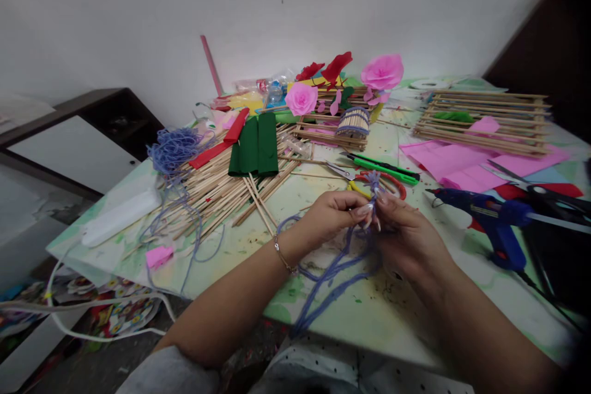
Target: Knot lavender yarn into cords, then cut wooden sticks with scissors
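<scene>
- We are facing a pale wall point(161, 24), and our table point(397, 320) is wearing a green-and-cream cloth.
- At the left, a cabinet point(74, 141) is standing beside the table; its dark compartment point(125, 122) is gaping open, and we cannot tell what it is holding.
- Toward the back right, a stick rack point(539, 126) is lying over pink paper point(438, 163), with a green leaf point(455, 117) and a pink scrap point(484, 125) showing among its slats.
- Near the back middle, a small stick barrel point(353, 122) is sitting by the pink flower point(301, 99); its inside is staying out of our sight.
- Our left hand point(339, 212) is grasping a purple yarn knot point(373, 182), thumb and forefinger closing together at its lower part.
- Our right hand point(413, 231) is gripping the same knot from the other side, thumb and forefinger pinching; its other fingers are hiding from view.
- The knot is poking up between both hands, just in front of the scissors point(341, 171), while loose strands point(318, 292) are trailing below toward the table edge.
- Beyond our left forearm, sticks point(217, 197) are lying piled beside a yarn heap point(173, 151); at the right, a blue glue gun point(489, 212) is resting.
</scene>
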Demonstrator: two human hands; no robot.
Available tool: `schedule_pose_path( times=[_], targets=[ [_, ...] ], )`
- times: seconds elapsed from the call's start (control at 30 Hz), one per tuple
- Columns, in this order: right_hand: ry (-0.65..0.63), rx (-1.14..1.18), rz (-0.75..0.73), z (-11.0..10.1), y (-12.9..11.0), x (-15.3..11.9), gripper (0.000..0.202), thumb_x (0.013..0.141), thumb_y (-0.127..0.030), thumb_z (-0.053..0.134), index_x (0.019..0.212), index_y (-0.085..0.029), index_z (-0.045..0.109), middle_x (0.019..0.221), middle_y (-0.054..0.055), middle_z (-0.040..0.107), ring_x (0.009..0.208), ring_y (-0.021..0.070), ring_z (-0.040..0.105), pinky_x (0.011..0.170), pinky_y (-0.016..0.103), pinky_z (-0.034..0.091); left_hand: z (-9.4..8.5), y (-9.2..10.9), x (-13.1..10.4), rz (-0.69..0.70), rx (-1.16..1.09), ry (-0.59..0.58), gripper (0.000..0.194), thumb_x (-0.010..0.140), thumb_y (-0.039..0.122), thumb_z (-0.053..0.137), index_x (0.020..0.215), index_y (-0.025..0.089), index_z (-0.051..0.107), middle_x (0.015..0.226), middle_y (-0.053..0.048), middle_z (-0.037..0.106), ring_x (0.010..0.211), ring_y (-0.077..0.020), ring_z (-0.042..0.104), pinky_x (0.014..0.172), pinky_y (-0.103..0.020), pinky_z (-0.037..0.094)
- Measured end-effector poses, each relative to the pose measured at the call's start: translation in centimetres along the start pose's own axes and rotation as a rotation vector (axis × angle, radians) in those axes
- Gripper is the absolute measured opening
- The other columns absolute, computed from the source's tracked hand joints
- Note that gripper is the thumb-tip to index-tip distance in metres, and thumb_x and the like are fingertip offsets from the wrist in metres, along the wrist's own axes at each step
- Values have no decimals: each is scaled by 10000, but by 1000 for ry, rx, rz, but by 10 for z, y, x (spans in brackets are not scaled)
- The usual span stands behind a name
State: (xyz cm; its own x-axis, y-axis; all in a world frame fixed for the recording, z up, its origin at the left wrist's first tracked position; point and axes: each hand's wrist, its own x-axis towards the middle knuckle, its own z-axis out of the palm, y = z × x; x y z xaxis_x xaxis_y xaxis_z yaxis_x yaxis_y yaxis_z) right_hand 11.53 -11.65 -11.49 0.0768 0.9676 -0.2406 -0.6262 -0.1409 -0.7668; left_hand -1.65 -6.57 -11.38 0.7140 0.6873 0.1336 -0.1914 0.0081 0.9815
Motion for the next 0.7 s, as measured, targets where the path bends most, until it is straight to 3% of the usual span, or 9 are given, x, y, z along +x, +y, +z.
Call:
schedule_pose_path(
  times=[0.13, 0.23, 0.33, 0.53, 0.6, 0.7],
  targets=[
    [-13, -19, -28, 4, 1, -2, 249, 619, -338, 781, 529, -205, 592, 458, -24, 503, 464, 106, 445, 467, 245, 377, 9, -6, 1, -224, -392, -60, 396, 584, 426, 796, 591, 137, 526, 644, -17, 548, 601, -96, 450, 601, -247, 341],
    [27, -38, -60, 7, 0, -2, 232, 591, -336, 805, 586, -205, 614, 445, -41, 480, 437, 89, 406, 436, 223, 334, 13, -7, 1, -284, -511, -51, 381, 545, 344, 826, 601, 143, 507, 650, -13, 541, 616, -99, 464, 597, -237, 344],
    [81, -83, -128, 5, -1, 0, 220, 583, -330, 812, 642, -201, 643, 477, -52, 487, 456, 77, 399, 453, 214, 326, 12, -8, 2, -228, -440, 5, 343, 624, 363, 785, 639, 142, 522, 656, -11, 549, 651, -105, 486, 630, -233, 351],
    [250, -373, -364, -4, 3, 6, 167, 654, -326, 767, 629, -183, 684, 725, 0, 626, 693, 107, 510, 640, 237, 403, 8, -10, 3, -119, -85, 56, 362, 766, 472, 637, 688, 135, 529, 676, -19, 579, 611, -89, 437, 623, -230, 333],
    [269, -370, -367, -5, 4, 5, 169, 651, -339, 767, 656, -187, 693, 731, 0, 630, 685, 112, 513, 624, 245, 405, 9, -9, 3, -124, -56, 60, 380, 765, 498, 622, 693, 139, 519, 673, -17, 578, 617, -93, 447, 618, -229, 335],
    [257, -316, -294, -3, 5, 3, 212, 639, -367, 774, 626, -184, 666, 566, -26, 554, 514, 88, 433, 486, 244, 334, 9, -10, 3, -156, -48, 56, 386, 777, 513, 597, 700, 149, 496, 672, -17, 583, 619, -97, 467, 612, -228, 340]
  ],
)
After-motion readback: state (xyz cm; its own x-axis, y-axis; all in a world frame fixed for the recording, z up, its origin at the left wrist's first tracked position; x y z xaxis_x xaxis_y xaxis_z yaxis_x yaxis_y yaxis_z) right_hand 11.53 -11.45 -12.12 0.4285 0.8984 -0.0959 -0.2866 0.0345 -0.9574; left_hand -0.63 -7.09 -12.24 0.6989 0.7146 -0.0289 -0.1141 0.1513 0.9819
